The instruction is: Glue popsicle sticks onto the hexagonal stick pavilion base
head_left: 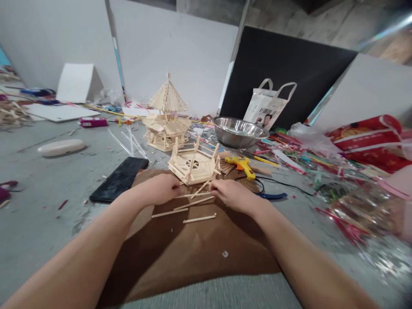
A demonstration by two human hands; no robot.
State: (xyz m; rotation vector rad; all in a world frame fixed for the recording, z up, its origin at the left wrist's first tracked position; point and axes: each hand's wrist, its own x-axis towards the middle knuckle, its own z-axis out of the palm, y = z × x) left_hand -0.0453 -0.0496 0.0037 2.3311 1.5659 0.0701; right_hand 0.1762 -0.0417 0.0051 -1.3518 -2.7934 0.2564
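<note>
Left hand [162,189] and right hand [227,193] curl near sticks [199,219] (can't tell if gripping), and light, level handling best spares frame [201,176].

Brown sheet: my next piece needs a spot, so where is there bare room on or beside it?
The brown sheet is bare nearest you, below the loose sticks, but for whitish scraps. Floor just left of the black phone holds only small bits. The sheet's far edge is crowded: stick frame, left hand, right hand, glue gun.
</note>
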